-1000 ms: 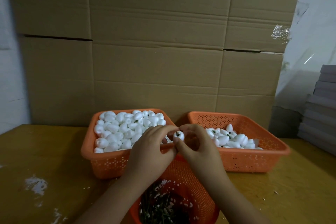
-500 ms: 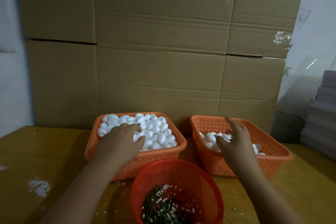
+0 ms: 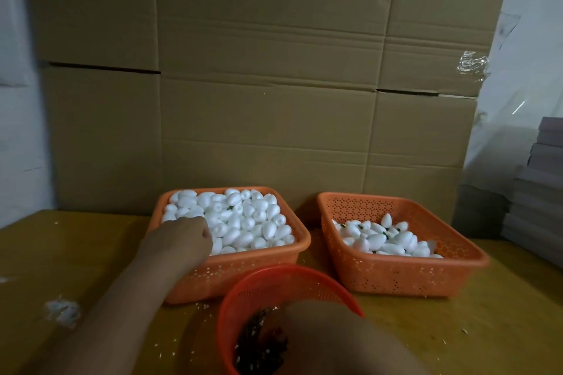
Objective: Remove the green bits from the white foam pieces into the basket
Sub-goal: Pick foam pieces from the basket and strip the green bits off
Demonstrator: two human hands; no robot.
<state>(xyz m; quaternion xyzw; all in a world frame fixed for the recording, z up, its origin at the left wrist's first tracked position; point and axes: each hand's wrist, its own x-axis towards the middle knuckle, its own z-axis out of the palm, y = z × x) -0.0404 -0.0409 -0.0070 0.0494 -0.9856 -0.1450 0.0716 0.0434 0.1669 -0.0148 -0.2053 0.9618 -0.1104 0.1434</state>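
White foam pieces are filling the left tray as my left hand, grip curled among them, is reaching in, while my right hand, grip unreadable, is now dropping into the red basket holding green bits.

I see white egg-shaped foam pieces heaped high in the left orange tray; fewer lie in the right tray, some showing green bits. Nearest me, the round red basket holds dark green scraps flecked with white crumbs.
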